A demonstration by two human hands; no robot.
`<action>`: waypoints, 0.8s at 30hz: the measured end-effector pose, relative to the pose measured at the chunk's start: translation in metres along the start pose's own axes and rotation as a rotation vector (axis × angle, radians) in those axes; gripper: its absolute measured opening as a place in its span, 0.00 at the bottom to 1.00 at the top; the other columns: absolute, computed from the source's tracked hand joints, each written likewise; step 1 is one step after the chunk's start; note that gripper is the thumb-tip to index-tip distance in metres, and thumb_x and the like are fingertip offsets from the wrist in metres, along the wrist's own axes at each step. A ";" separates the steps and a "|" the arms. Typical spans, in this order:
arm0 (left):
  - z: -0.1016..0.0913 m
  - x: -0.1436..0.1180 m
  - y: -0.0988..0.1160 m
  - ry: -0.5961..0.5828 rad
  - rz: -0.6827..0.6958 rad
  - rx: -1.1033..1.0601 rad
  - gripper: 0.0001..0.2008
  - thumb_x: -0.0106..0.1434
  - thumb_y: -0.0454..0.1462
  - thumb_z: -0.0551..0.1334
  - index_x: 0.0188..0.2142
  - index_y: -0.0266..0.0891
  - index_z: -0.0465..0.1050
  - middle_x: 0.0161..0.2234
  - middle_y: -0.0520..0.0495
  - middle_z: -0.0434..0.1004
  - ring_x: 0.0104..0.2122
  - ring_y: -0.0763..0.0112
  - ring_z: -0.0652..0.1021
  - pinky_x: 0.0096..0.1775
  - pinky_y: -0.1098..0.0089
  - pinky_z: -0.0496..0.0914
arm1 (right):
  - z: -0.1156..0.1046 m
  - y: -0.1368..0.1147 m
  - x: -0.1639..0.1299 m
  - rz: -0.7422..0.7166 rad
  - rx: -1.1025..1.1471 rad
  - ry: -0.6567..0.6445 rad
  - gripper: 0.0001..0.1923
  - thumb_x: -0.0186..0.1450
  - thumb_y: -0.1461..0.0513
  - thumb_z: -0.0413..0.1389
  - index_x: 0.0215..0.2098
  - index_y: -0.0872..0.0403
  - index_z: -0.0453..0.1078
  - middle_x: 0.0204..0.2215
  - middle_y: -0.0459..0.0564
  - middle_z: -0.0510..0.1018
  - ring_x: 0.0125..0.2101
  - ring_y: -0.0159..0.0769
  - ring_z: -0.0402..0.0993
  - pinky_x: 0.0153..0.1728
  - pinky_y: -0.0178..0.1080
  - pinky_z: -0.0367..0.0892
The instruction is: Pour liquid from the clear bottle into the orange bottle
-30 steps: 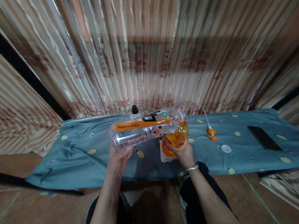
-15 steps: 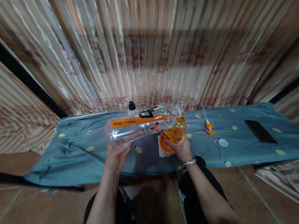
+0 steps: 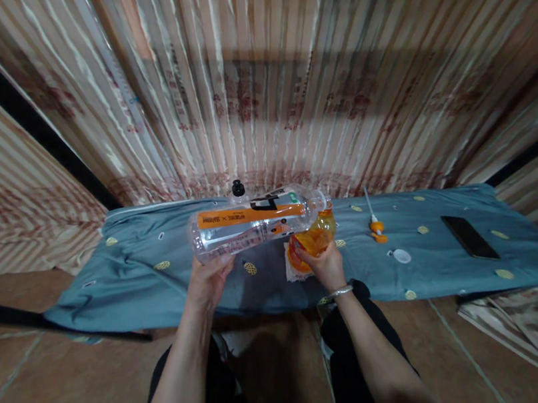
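My left hand (image 3: 209, 280) grips the base end of a large clear plastic bottle (image 3: 252, 227) with an orange label, held nearly level above the table with its open mouth to the right. That mouth meets the top of a small orange bottle (image 3: 316, 239), which my right hand (image 3: 326, 266) holds tilted over a white paper napkin (image 3: 291, 271). Both hands are above the middle of the blue patterned cloth (image 3: 134, 282) that covers the low table.
A bottle with a black cap (image 3: 238, 190) stands behind the clear bottle. To the right lie an orange pump head with a white tube (image 3: 376, 226), a white lid (image 3: 401, 256) and a black phone (image 3: 470, 236). A striped curtain hangs behind. Tiled floor lies in front.
The view has shifted slightly; the two bottles and both hands sit a little higher in the picture. The grips and the bottles' positions to each other are the same.
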State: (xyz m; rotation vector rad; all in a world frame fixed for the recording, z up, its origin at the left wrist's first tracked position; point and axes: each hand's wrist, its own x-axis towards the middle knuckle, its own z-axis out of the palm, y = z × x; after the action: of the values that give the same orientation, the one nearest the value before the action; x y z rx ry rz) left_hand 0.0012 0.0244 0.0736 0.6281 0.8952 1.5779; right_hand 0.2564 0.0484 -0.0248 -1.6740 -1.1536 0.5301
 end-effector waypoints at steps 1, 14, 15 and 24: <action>0.000 0.000 0.000 -0.001 0.000 -0.001 0.34 0.32 0.31 0.79 0.43 0.43 0.80 0.24 0.56 0.79 0.22 0.74 0.75 0.26 0.75 0.69 | 0.000 0.000 0.000 -0.001 -0.005 0.001 0.38 0.48 0.42 0.69 0.49 0.53 0.70 0.44 0.64 0.87 0.46 0.60 0.85 0.45 0.54 0.79; -0.002 -0.001 0.001 0.020 -0.001 -0.009 0.35 0.31 0.30 0.79 0.44 0.43 0.82 0.27 0.52 0.82 0.25 0.68 0.80 0.28 0.73 0.73 | 0.001 0.002 -0.001 -0.018 0.078 -0.018 0.38 0.49 0.41 0.70 0.49 0.53 0.72 0.44 0.63 0.88 0.45 0.58 0.86 0.45 0.53 0.80; -0.002 -0.001 0.002 0.021 -0.004 -0.007 0.35 0.31 0.30 0.79 0.43 0.43 0.82 0.27 0.52 0.82 0.25 0.68 0.79 0.27 0.73 0.72 | 0.001 0.002 -0.001 -0.022 0.087 -0.019 0.37 0.49 0.42 0.70 0.49 0.52 0.72 0.44 0.63 0.88 0.45 0.57 0.86 0.45 0.52 0.80; 0.005 -0.004 0.007 -0.003 0.009 -0.001 0.26 0.32 0.29 0.76 0.35 0.42 0.79 0.25 0.54 0.80 0.22 0.75 0.74 0.24 0.77 0.67 | 0.000 0.002 -0.001 -0.010 0.097 -0.050 0.37 0.49 0.42 0.69 0.50 0.51 0.70 0.45 0.60 0.87 0.45 0.56 0.86 0.47 0.54 0.80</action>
State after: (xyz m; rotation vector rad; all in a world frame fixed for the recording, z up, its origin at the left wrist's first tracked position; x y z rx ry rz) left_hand 0.0018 0.0211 0.0825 0.6338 0.8906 1.5852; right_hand 0.2568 0.0477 -0.0267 -1.5788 -1.1539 0.6151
